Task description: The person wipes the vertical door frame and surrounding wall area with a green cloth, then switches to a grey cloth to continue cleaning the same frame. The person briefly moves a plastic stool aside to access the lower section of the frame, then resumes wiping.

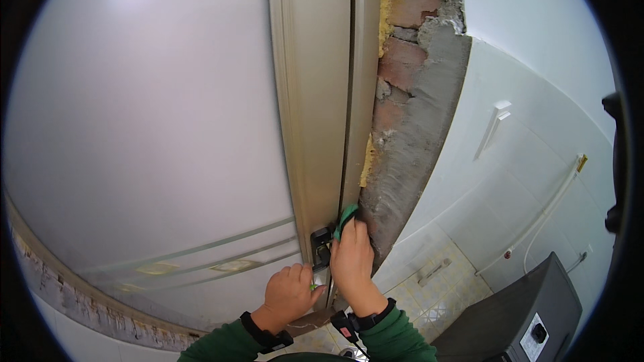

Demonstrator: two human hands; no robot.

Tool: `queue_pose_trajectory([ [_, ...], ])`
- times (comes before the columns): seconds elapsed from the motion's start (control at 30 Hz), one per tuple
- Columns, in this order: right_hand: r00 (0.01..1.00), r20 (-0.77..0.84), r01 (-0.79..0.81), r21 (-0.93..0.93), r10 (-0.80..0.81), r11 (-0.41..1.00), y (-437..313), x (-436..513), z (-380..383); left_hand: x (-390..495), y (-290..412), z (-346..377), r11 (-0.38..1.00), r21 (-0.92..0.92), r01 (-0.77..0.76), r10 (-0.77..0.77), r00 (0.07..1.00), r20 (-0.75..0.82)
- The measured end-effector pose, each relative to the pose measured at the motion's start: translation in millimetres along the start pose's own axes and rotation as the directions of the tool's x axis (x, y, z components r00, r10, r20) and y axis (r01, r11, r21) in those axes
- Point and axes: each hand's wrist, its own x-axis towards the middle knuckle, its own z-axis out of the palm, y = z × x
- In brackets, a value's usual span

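Note:
A tan metal door frame [322, 85] borders a large frosted glass panel [161, 110] with decorative stripes low down. Near the bottom of the frame is a black door lock or latch [321, 246]. My right hand [352, 256] holds a green cloth [346, 218] against the frame's edge, just right of the latch. Below and left of the latch, my left hand [289, 286] is closed around a thin tool of which a bit of green handle [314, 286] shows; what kind of tool is hidden.
Right of the frame runs a rough edge of brick and mortar [412, 95] with yellow foam. Beyond it are a white tiled wall, a white pipe [533, 226] with a red valve, a floor drain cover or bar [434, 271], and a dark grey appliance [513, 311] at lower right.

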Motion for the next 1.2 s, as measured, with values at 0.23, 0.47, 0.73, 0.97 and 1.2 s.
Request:
queue_pose_trajectory([
  [0.23, 0.962, 0.22, -0.152, -0.049, 0.159, 0.987, -8.9, 1.0, -5.5, -1.3, 0.8, -0.4, 1.0, 0.01, 0.01, -0.01, 1.0, 0.011],
  [0.47, 1.0, 0.012, -0.007, 0.015, 0.007, 1.0, -9.4, 10.3, -9.6, -3.2, -1.3, 3.7, 0.999, -0.016, 0.029, -0.029, 0.999, 0.036],
  [0.73, 0.987, -0.126, 0.104, 0.021, -0.101, 0.994, -15.3, 21.0, -11.4, -3.1, -1.1, 2.7, 0.999, -0.022, 0.035, -0.034, 0.998, 0.056],
  [0.97, 0.989, 0.111, -0.096, -0.013, 0.097, 0.995, -25.0, 18.4, -15.1, -1.1, -0.9, 0.5, 1.0, -0.012, 0.005, -0.005, 1.0, -0.011],
  [1.2, 0.999, -0.048, 0.015, 0.034, -0.014, 0.999, -33.9, 39.6, -25.7, -1.0, -1.1, 1.2, 1.0, -0.02, 0.022, -0.022, 1.0, 0.001],
])
